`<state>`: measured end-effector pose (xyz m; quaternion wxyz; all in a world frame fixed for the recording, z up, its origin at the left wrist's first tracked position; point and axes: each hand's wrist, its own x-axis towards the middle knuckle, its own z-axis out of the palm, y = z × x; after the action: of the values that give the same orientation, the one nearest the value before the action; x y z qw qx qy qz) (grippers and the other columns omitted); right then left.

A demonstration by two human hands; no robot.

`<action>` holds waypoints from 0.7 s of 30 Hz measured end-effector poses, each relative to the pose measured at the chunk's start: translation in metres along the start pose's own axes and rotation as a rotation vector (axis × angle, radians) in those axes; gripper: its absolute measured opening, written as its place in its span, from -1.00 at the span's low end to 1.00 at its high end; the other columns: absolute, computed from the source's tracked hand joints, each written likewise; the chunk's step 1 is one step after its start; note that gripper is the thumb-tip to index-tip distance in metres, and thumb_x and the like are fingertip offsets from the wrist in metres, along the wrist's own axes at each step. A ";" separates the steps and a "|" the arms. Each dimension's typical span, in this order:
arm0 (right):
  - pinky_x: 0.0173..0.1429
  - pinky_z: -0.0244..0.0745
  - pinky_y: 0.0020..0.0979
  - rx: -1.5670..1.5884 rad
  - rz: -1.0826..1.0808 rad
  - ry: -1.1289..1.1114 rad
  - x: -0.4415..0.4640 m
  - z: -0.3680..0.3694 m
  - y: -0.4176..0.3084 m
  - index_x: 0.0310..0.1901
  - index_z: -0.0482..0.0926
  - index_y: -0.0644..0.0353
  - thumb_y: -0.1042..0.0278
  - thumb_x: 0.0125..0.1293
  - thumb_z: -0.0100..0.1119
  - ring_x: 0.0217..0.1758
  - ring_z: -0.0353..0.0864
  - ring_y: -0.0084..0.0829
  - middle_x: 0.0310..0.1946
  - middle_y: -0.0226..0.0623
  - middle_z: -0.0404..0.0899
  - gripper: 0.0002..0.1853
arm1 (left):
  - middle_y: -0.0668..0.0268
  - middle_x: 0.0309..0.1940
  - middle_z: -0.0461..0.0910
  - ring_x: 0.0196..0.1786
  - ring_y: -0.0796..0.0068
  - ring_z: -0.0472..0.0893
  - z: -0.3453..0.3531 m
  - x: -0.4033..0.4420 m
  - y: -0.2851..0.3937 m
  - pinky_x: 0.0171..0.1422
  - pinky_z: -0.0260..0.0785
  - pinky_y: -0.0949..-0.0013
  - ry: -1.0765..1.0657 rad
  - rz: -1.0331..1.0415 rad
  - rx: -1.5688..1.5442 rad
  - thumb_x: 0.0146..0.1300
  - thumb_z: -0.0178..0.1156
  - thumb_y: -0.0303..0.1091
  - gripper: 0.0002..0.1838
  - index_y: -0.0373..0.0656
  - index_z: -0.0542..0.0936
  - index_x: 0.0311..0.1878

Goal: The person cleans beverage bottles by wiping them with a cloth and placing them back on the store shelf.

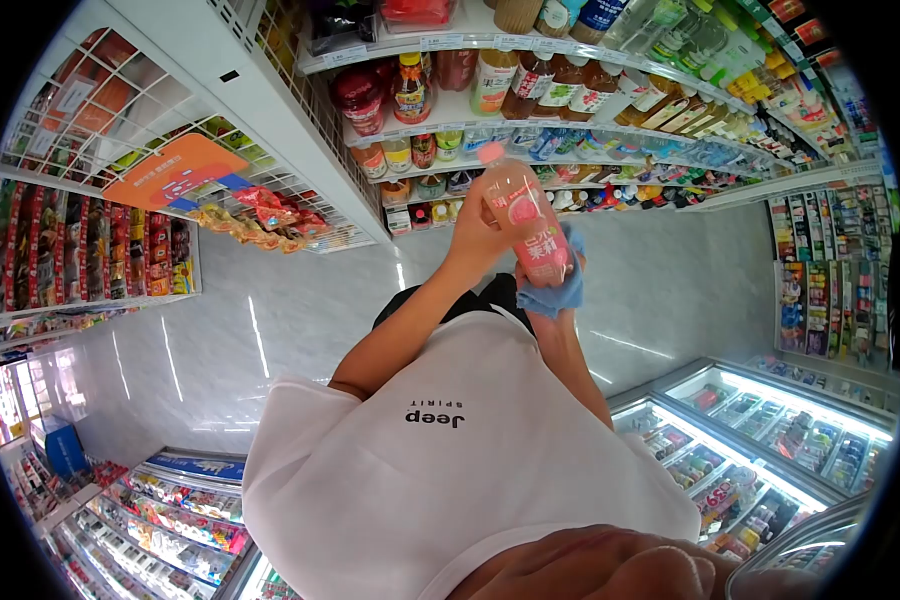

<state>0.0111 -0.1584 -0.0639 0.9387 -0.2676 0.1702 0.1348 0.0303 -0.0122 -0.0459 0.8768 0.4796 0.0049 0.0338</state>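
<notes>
A pink drink bottle (544, 245) with a pink cap is held tilted in front of my body, its label showing a cut pink fruit and white characters. My left hand (478, 222) wraps round its upper part from the left side. At the bottle's lower end, my right hand (568, 272) grips a blue cloth (560, 293), which lies against the bottle's base and side. Part of the right hand's fingers is hidden behind the bottle and the cloth.
Ahead stands a curved shelf unit (440, 128) with rows of bottled drinks. A white wire rack (315, 150) with snack packets is at left. Lit glass-topped chillers (660, 405) stand at lower right, more shelves (835, 280) at far right. Grey floor (670, 265) lies between.
</notes>
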 end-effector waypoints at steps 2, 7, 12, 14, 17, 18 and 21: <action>-0.20 0.56 -0.46 0.098 0.028 0.122 -0.001 0.009 0.003 -0.09 0.46 -0.05 0.10 0.50 0.05 -0.24 0.61 -0.53 -0.18 -0.54 0.56 -0.84 | 0.28 0.21 0.52 0.23 0.44 0.56 -0.003 0.004 -0.003 0.30 0.48 0.29 0.058 -0.076 -0.027 0.07 0.54 -0.44 -0.17 -0.14 0.31 0.39; -0.37 0.38 -0.48 0.135 0.111 -0.001 0.008 -0.019 0.011 -0.11 0.48 -0.05 0.03 0.50 0.09 -0.42 0.46 -0.56 -0.26 -0.56 0.57 -0.80 | 0.27 0.18 0.57 0.19 0.45 0.60 -0.023 0.023 -0.005 0.25 0.52 0.32 0.137 -0.161 -0.037 0.05 0.53 -0.49 -0.19 -0.16 0.33 0.36; -0.54 0.24 -0.48 0.004 0.101 0.091 0.007 -0.049 0.005 -0.18 0.48 -0.07 0.03 0.49 0.11 -0.60 0.32 -0.53 -0.41 -0.53 0.49 -0.80 | 0.33 0.10 0.62 0.10 0.52 0.64 -0.045 0.052 0.005 0.20 0.55 0.37 0.130 -0.005 0.068 0.06 0.48 -0.61 -0.30 -0.20 0.42 0.29; -0.59 0.23 -0.49 0.017 0.097 0.108 0.007 -0.057 0.002 -0.21 0.47 -0.09 0.03 0.49 0.11 -0.66 0.30 -0.52 -0.46 -0.53 0.46 -0.80 | 0.34 0.10 0.62 0.09 0.53 0.64 -0.059 0.071 0.006 0.18 0.56 0.38 0.083 0.061 0.138 0.05 0.48 -0.62 -0.29 -0.22 0.41 0.29; -0.58 0.23 -0.48 0.021 0.080 0.136 0.002 -0.059 -0.004 -0.23 0.45 -0.09 0.02 0.48 0.13 -0.67 0.30 -0.51 -0.51 -0.53 0.42 -0.79 | 0.28 0.09 0.61 0.10 0.53 0.62 -0.072 0.093 0.014 0.21 0.53 0.41 0.073 0.133 0.279 -0.04 0.58 -0.51 -0.23 -0.26 0.40 0.27; -0.58 0.24 -0.48 0.031 0.068 0.156 0.003 -0.065 -0.003 -0.24 0.45 -0.08 0.02 0.47 0.13 -0.66 0.31 -0.51 -0.52 -0.52 0.41 -0.78 | 0.28 0.09 0.61 0.10 0.52 0.63 -0.079 0.102 0.014 0.20 0.53 0.41 0.067 0.181 0.383 -0.03 0.58 -0.51 -0.20 -0.27 0.39 0.30; -0.57 0.25 -0.48 0.022 0.039 0.178 -0.001 -0.070 -0.006 -0.25 0.45 -0.07 0.00 0.46 0.15 -0.66 0.33 -0.50 -0.53 -0.52 0.39 -0.77 | 0.22 0.13 0.59 0.14 0.45 0.61 -0.092 0.127 0.014 0.26 0.50 0.35 0.065 0.311 0.641 -0.11 0.62 -0.41 -0.12 -0.24 0.37 0.31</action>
<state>-0.0048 -0.2020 -0.1166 0.9199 -0.2651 0.2598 0.1269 0.1524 0.0806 -0.0808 0.6655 0.7240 -0.0299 0.1790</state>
